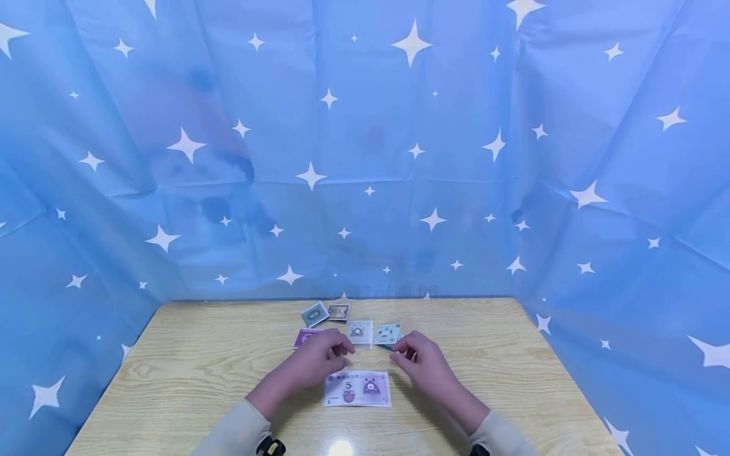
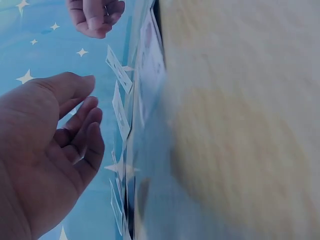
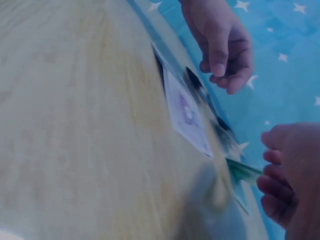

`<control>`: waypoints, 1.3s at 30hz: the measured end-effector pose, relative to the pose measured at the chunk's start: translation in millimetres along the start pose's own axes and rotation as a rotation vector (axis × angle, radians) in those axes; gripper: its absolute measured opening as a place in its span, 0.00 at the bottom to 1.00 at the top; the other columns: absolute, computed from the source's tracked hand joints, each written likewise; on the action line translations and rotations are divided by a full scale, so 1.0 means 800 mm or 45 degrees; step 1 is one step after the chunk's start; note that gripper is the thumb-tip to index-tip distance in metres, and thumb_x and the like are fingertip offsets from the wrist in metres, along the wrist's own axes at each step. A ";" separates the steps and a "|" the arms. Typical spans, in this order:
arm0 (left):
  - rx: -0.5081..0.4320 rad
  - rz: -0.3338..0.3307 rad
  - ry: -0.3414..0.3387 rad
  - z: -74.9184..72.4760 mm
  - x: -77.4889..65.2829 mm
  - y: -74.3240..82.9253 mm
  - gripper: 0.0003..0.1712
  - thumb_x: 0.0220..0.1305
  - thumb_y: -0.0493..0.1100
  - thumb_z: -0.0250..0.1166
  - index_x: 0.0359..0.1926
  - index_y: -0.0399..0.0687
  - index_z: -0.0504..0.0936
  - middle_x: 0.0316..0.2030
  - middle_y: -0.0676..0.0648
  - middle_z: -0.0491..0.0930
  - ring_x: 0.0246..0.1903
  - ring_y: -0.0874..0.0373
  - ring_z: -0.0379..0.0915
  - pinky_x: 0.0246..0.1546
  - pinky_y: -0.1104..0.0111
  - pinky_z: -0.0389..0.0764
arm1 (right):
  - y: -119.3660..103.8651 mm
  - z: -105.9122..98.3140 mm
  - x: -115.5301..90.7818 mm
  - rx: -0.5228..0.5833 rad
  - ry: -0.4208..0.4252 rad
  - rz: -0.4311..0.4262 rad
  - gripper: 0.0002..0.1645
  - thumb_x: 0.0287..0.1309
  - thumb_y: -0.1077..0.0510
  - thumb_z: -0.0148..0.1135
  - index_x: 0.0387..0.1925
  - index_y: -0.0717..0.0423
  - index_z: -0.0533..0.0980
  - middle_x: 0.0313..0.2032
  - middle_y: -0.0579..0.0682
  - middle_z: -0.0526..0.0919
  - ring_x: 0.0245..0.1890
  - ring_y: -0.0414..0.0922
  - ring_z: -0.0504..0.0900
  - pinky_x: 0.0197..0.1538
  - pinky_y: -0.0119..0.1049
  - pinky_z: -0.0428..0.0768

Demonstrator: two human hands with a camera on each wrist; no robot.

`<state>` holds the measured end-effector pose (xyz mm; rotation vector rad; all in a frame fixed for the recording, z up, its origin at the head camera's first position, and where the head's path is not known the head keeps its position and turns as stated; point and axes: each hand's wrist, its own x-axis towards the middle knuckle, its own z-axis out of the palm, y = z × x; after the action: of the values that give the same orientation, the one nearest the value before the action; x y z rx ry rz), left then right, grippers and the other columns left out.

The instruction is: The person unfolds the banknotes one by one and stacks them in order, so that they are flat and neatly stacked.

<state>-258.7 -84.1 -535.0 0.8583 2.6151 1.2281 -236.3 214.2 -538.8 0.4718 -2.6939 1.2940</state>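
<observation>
A purple play banknote point(image 1: 357, 389) marked 5 lies flat on the table, nearest the person. My left hand point(image 1: 316, 360) hovers to its upper left, fingers loosely bent and holding nothing; the left wrist view shows a gap between thumb and fingers. On the other side, my right hand point(image 1: 424, 364) has its fingers loosely curled close to a folded light-green note point(image 1: 388, 333). In the right wrist view a green note point(image 3: 242, 172) appears beside those fingertips, with no clear grip on it. A folded pale note point(image 1: 360, 332) stands between the hands, farther back.
Behind the left hand lie a folded purple note point(image 1: 304, 337), a green one point(image 1: 315, 315) and a brown one point(image 1: 339, 312). The wooden table point(image 1: 188, 380) ends at a blue star-patterned cloth point(image 1: 371, 221) at the back and sides.
</observation>
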 end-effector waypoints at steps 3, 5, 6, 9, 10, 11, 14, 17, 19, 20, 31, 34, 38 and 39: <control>0.018 0.021 0.031 0.001 0.014 0.007 0.10 0.73 0.39 0.74 0.53 0.48 0.89 0.45 0.53 0.85 0.46 0.61 0.80 0.52 0.62 0.85 | -0.001 -0.006 0.007 -0.019 0.052 0.040 0.05 0.70 0.59 0.77 0.41 0.51 0.85 0.35 0.41 0.81 0.34 0.40 0.80 0.35 0.33 0.82; 0.047 0.010 0.049 0.003 0.025 0.010 0.09 0.74 0.41 0.74 0.52 0.51 0.89 0.46 0.55 0.85 0.48 0.61 0.80 0.53 0.62 0.85 | -0.001 -0.009 0.012 -0.031 0.083 0.062 0.06 0.70 0.59 0.77 0.43 0.53 0.85 0.35 0.42 0.81 0.34 0.40 0.80 0.36 0.33 0.82; 0.057 0.007 0.057 0.004 0.030 0.011 0.08 0.74 0.42 0.74 0.51 0.54 0.89 0.46 0.56 0.84 0.48 0.60 0.80 0.53 0.61 0.85 | -0.001 -0.010 0.015 -0.041 0.096 0.072 0.07 0.70 0.59 0.77 0.44 0.53 0.85 0.35 0.43 0.81 0.34 0.40 0.80 0.36 0.33 0.82; 0.091 -0.002 0.073 0.007 0.048 0.014 0.07 0.75 0.45 0.74 0.51 0.58 0.89 0.47 0.58 0.83 0.51 0.58 0.80 0.56 0.60 0.84 | -0.002 -0.013 0.024 -0.049 0.128 0.101 0.10 0.70 0.57 0.77 0.46 0.56 0.84 0.36 0.44 0.82 0.35 0.41 0.80 0.38 0.35 0.82; 0.101 -0.004 0.076 0.008 0.054 0.014 0.08 0.75 0.46 0.74 0.52 0.58 0.89 0.48 0.57 0.83 0.52 0.58 0.80 0.57 0.59 0.84 | -0.001 -0.014 0.027 -0.054 0.133 0.112 0.11 0.71 0.57 0.77 0.47 0.56 0.83 0.36 0.45 0.82 0.35 0.41 0.80 0.38 0.35 0.82; 0.116 0.001 0.080 0.009 0.061 0.015 0.09 0.76 0.46 0.74 0.53 0.58 0.89 0.50 0.57 0.83 0.53 0.57 0.80 0.58 0.58 0.84 | -0.001 -0.015 0.030 -0.057 0.136 0.124 0.11 0.71 0.57 0.76 0.47 0.57 0.83 0.37 0.46 0.81 0.35 0.42 0.80 0.39 0.36 0.82; 0.180 0.016 0.074 0.011 0.079 0.017 0.13 0.76 0.49 0.74 0.58 0.58 0.88 0.56 0.57 0.82 0.61 0.55 0.79 0.65 0.54 0.82 | 0.002 -0.015 0.040 -0.073 0.123 0.164 0.15 0.72 0.56 0.76 0.51 0.59 0.81 0.40 0.50 0.81 0.37 0.43 0.79 0.40 0.39 0.82; 0.265 0.049 0.047 0.012 0.094 0.022 0.19 0.74 0.51 0.75 0.62 0.58 0.87 0.61 0.58 0.80 0.67 0.53 0.75 0.70 0.49 0.78 | 0.006 -0.015 0.047 -0.112 0.098 0.185 0.18 0.73 0.55 0.75 0.55 0.62 0.81 0.45 0.55 0.81 0.37 0.44 0.80 0.40 0.41 0.82; 0.306 0.074 0.014 0.012 0.103 0.025 0.23 0.72 0.52 0.77 0.64 0.58 0.86 0.63 0.56 0.80 0.70 0.52 0.73 0.71 0.49 0.76 | 0.009 -0.015 0.050 -0.138 0.078 0.191 0.20 0.72 0.55 0.75 0.57 0.63 0.80 0.48 0.58 0.80 0.37 0.45 0.81 0.40 0.42 0.84; 0.329 0.085 -0.003 0.012 0.107 0.025 0.25 0.72 0.52 0.77 0.66 0.58 0.86 0.65 0.56 0.80 0.71 0.52 0.72 0.72 0.49 0.76 | 0.011 -0.015 0.051 -0.155 0.069 0.192 0.21 0.72 0.55 0.76 0.58 0.63 0.81 0.50 0.58 0.80 0.38 0.45 0.81 0.40 0.43 0.84; 0.425 0.043 -0.131 0.026 0.142 0.012 0.34 0.69 0.58 0.79 0.72 0.57 0.83 0.74 0.52 0.76 0.77 0.49 0.67 0.78 0.50 0.69 | 0.021 -0.010 0.062 -0.292 -0.017 0.223 0.23 0.66 0.57 0.79 0.57 0.63 0.82 0.51 0.56 0.81 0.45 0.50 0.84 0.52 0.52 0.87; 0.461 0.030 -0.155 0.029 0.146 0.011 0.34 0.67 0.58 0.80 0.71 0.58 0.84 0.72 0.52 0.78 0.75 0.50 0.70 0.77 0.50 0.70 | 0.021 -0.007 0.063 -0.318 -0.040 0.232 0.24 0.63 0.58 0.81 0.56 0.64 0.83 0.49 0.56 0.81 0.44 0.49 0.83 0.51 0.53 0.87; 0.485 -0.003 -0.175 0.035 0.148 0.007 0.33 0.66 0.59 0.80 0.69 0.60 0.85 0.70 0.53 0.79 0.72 0.50 0.73 0.75 0.51 0.73 | 0.023 -0.002 0.064 -0.338 -0.048 0.235 0.28 0.59 0.57 0.84 0.56 0.66 0.84 0.45 0.54 0.80 0.41 0.47 0.80 0.49 0.50 0.85; 0.484 -0.017 -0.180 0.036 0.148 0.006 0.33 0.65 0.59 0.81 0.68 0.60 0.86 0.69 0.53 0.79 0.72 0.50 0.73 0.75 0.51 0.73 | 0.023 -0.001 0.064 -0.350 -0.051 0.233 0.28 0.59 0.56 0.85 0.56 0.66 0.84 0.44 0.54 0.79 0.40 0.47 0.79 0.48 0.49 0.85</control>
<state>-345.1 2.1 -536.4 0.9416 2.7709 0.6444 -290.6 214.2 -540.2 0.2264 -2.9449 0.9351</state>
